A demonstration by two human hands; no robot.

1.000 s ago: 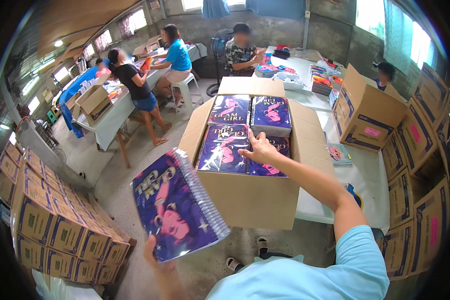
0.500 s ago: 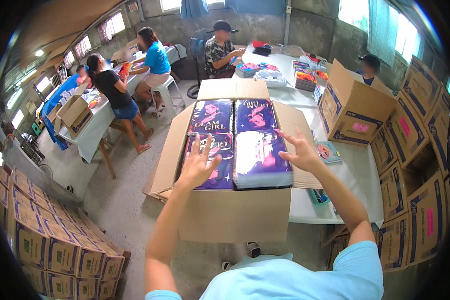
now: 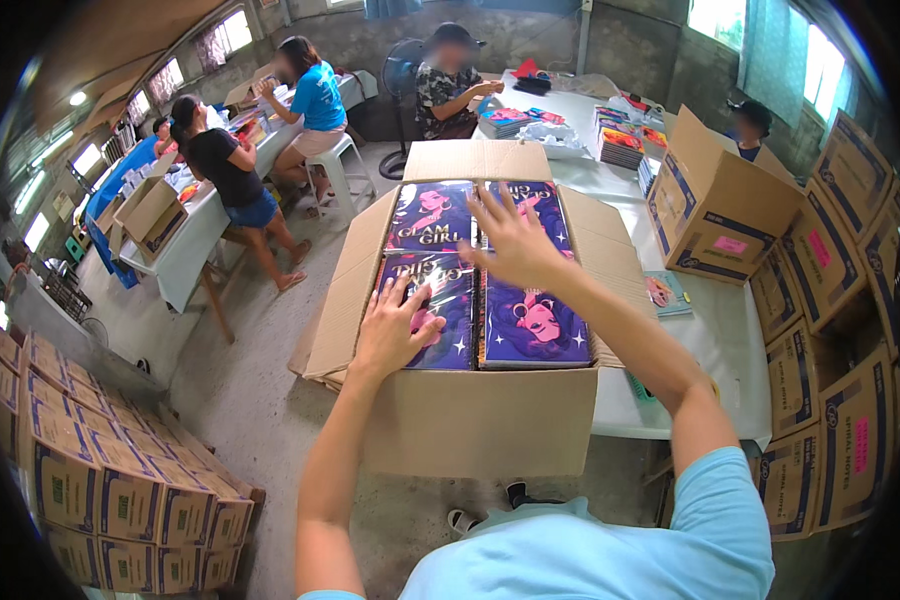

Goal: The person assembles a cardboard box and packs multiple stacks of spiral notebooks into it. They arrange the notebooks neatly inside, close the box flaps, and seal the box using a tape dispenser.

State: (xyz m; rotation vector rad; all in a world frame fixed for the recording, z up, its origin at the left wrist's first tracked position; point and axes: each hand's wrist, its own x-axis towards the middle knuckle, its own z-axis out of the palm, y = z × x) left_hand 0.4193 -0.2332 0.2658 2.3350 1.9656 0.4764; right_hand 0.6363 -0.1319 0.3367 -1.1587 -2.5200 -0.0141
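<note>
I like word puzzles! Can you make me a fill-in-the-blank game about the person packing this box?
1. The purple notebooks lie inside an open ____ box.
2. The left hand presses on the near-left ____.
3. The right hand has its fingers spread ____.
4. The notebooks fill the box in ____ stacks.

Missing words: cardboard; notebook; wide; four

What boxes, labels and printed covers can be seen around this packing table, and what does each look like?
Open brown cardboard box: in front of the person, flaps spread.
Purple illustrated notebook covers: four stacks inside it, under the left hand and right hand.
Closed brown carton with blue stripes and a pink label: on the white table, right.
Stacked brown cartons with pink labels: along the right wall.
Stacked brown cartons with green marks: on the floor, left.
</note>
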